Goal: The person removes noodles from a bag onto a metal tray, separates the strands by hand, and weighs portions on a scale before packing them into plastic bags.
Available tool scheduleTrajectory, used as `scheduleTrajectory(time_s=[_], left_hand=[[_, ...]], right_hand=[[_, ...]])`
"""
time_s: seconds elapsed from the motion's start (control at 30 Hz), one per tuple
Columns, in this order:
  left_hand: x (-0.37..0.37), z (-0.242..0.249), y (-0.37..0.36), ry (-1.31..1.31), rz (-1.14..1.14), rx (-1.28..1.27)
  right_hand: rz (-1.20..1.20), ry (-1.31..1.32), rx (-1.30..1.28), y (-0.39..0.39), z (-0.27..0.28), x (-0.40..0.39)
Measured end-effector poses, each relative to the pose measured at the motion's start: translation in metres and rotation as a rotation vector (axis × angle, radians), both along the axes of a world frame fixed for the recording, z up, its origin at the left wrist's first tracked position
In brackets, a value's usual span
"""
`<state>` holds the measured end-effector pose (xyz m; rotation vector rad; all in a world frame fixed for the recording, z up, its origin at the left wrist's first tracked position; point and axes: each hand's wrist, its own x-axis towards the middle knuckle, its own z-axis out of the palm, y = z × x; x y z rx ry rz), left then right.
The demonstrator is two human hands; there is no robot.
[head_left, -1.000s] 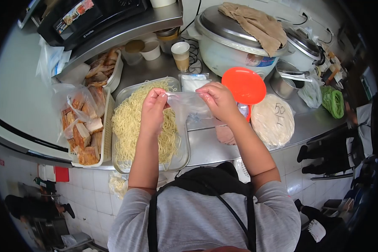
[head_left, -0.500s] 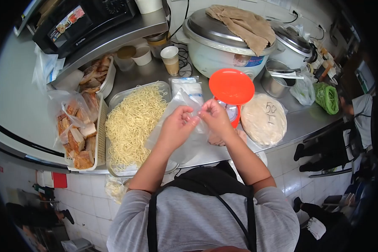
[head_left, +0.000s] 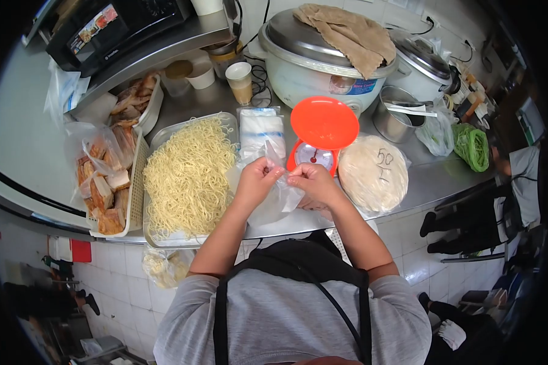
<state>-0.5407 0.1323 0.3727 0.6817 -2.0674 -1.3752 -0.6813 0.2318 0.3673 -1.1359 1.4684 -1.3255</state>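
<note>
Translucent plastic bag [head_left: 274,207], pinched by bare left hand [head_left: 257,182] and bare right hand [head_left: 315,184], is between a rectangular metal tray [head_left: 230,123] of yellow noodles [head_left: 189,176] and an orange-red scale [head_left: 324,125] (pale dial [head_left: 320,159] showing).

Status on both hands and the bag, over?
Left hand, right hand: both pinching. Plastic bag: held between them. Orange scale just beyond; no obvious obstruction.
</note>
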Motion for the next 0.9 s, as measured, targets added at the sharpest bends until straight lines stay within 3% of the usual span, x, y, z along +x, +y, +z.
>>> scheduleTrajectory(time_s=[0.03,0.1,0.23,0.3,0.43,0.5,0.63,0.73,0.8,0.9], left_hand=[[0.0,-0.003,0.0,0.023,0.018,0.071],[0.0,-0.01,-0.003,0.071,0.055,0.211],[0.004,-0.011,-0.001,0.135,0.164,0.205],[0.0,-0.016,0.005,0.211,0.193,0.197],[-0.006,-0.002,0.025,0.476,0.112,0.754],[-0.007,0.009,0.028,0.629,-0.009,0.949],[-0.01,-0.001,0.032,0.57,-0.025,0.889],[-0.01,-0.002,0.035,0.529,0.05,0.735],[0.001,-0.005,0.022,0.467,0.081,0.688],[0.006,-0.005,0.012,0.487,0.068,0.661]], right_hand=[[-0.008,0.07,0.019,0.002,0.002,-0.003],[-0.096,-0.091,0.0,0.003,-0.01,-0.012],[-0.247,-0.248,-0.156,0.01,-0.002,-0.015],[-0.283,-0.06,-0.195,0.008,-0.022,-0.018],[-0.125,0.326,-0.105,0.019,-0.022,-0.015],[-0.3,0.016,-0.154,0.019,-0.028,-0.02],[-0.424,-0.305,-0.227,0.022,-0.029,-0.038],[0.008,-0.165,0.02,0.036,-0.037,-0.057],[0.028,0.484,-0.063,0.043,-0.07,-0.057],[0.156,1.037,-0.012,0.069,-0.095,-0.043]])
